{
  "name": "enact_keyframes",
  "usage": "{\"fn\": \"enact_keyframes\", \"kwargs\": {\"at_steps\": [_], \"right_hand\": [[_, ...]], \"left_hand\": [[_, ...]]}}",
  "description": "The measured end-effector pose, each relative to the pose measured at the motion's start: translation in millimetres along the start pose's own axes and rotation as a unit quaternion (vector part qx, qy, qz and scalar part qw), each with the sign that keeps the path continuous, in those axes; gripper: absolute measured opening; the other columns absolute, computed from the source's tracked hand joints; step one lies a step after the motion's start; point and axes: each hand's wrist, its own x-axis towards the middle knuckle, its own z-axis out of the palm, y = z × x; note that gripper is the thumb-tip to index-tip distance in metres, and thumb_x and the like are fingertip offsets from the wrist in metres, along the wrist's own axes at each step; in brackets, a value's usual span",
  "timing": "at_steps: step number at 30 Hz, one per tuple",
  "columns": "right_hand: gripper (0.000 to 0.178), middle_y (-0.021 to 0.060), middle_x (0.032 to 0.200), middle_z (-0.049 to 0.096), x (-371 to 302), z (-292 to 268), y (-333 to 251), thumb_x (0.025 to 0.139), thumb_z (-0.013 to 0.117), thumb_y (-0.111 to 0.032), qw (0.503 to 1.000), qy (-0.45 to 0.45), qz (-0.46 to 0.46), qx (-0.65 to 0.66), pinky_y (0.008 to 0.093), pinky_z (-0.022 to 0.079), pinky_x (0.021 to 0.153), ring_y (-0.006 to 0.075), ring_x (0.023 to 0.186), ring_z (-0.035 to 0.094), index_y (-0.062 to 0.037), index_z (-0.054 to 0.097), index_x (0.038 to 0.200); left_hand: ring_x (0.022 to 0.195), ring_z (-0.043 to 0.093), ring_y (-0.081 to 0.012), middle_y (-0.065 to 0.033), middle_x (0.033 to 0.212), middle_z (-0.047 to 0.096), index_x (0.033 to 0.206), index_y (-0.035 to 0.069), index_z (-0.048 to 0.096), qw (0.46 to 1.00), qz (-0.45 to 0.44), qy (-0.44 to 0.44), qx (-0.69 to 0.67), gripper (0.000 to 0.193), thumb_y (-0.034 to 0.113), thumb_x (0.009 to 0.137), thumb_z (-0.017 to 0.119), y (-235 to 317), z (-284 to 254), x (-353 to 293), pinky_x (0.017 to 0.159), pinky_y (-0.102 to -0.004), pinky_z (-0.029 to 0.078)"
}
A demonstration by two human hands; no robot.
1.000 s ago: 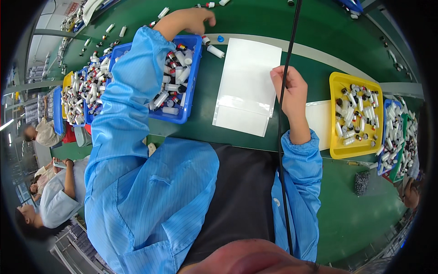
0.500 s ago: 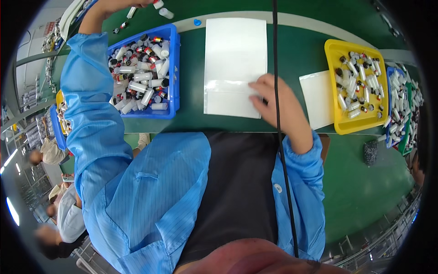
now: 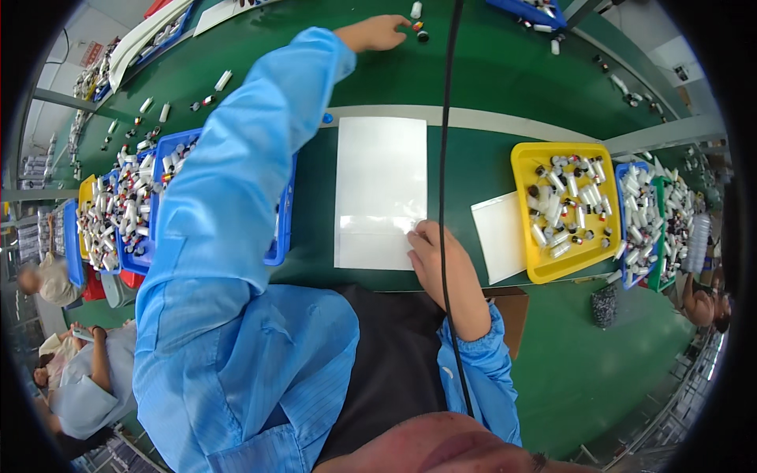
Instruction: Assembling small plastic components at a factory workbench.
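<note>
My left arm stretches across to the far green surface. My left hand (image 3: pixel 378 34) is open, fingers apart, its fingertips beside a small red-and-white piece (image 3: pixel 417 26). A black cap (image 3: pixel 423 36) and a white tube (image 3: pixel 416 10) lie close by. Nearer to me is a white sheet (image 3: pixel 382 173) with a glossy clear band across its lower part. My right hand (image 3: pixel 448 272) is at the lower right edge of the sheet. Its fingers are slightly bent and apart, the tips on the sheet; a black cable partly crosses this hand.
On the right stands a yellow tray (image 3: pixel 523 256) of tubes and caps, beside another white sheet (image 3: pixel 493 236). A blue bin (image 3: pixel 282 229) is mostly hidden behind my left sleeve. More filled bins stand at both sides. Loose tubes (image 3: pixel 224 80) lie on the far surface. Other people are at left and right.
My left hand has moved from the far left, above the blue bin, rightward across the far surface. The view has shifted to show more of that surface. My right hand stays by the sheet.
</note>
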Motion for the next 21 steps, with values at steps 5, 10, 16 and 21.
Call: {"fn": "enact_keyframes", "kwargs": {"at_steps": [5, 10, 16, 21], "right_hand": [[0.026, 0.0162, 0.113, 0.059, 2.2, -4.2, 1.3, 0.079, 0.071, -0.002, 1.0, 0.007, 0.013, 0.019, 0.041, 0.052, 0.088, 0.0349, 0.102, 0.062, 0.0024, 0.064, 0.104], [0.025, 0.0198, 0.124, 0.058, -6.7, 3.6, 4.4, 0.079, 0.072, -0.004, 0.999, 0.028, -0.011, -0.013, 0.0413, 0.052, 0.091, 0.0373, 0.106, 0.062, 0.0032, 0.062, 0.1], [0.025, 0.0234, 0.117, 0.058, -1.9, 0.3, 5.5, 0.077, 0.07, -0.004, 0.999, 0.035, -0.007, 0.025, 0.0443, 0.052, 0.085, 0.0404, 0.102, 0.061, 0.0034, 0.054, 0.095], [0.026, 0.0233, 0.106, 0.06, 7.1, -11.6, -0.6, 0.078, 0.069, -0.003, 0.999, 0.0, -0.013, 0.037, 0.0466, 0.052, 0.076, 0.0418, 0.089, 0.062, 0.0025, 0.054, 0.099]], "left_hand": [[0.122, 0.056, -0.04, -0.0203, 0.134, 0.056, 0.137, 0.016, 0.057, 0.978, -0.175, 0.101, 0.041, 0.053, 0.041, 0.091, 0.062, 42.1, 47.0, 27.1, 0.104, -0.0474, 0.046], [0.087, 0.069, -0.0353, -0.0185, 0.09, 0.071, 0.099, 0.007, 0.069, 0.986, -0.049, 0.122, 0.103, 0.037, 0.038, 0.078, 0.072, 10.8, 48.6, 28.7, 0.084, -0.042, 0.055], [0.077, 0.068, -0.0306, -0.0136, 0.08, 0.07, 0.096, 0.004, 0.067, 0.987, -0.062, -0.103, 0.108, 0.049, 0.048, 0.074, 0.074, 54.8, 8.3, -25.4, 0.073, -0.0391, 0.054], [0.104, 0.065, -0.0367, -0.0189, 0.116, 0.067, 0.13, 0.009, 0.06, 0.971, -0.019, 0.155, 0.18, 0.077, 0.06, 0.074, 0.075, 32.3, 35.0, -44.1, 0.087, -0.0451, 0.054]]}}
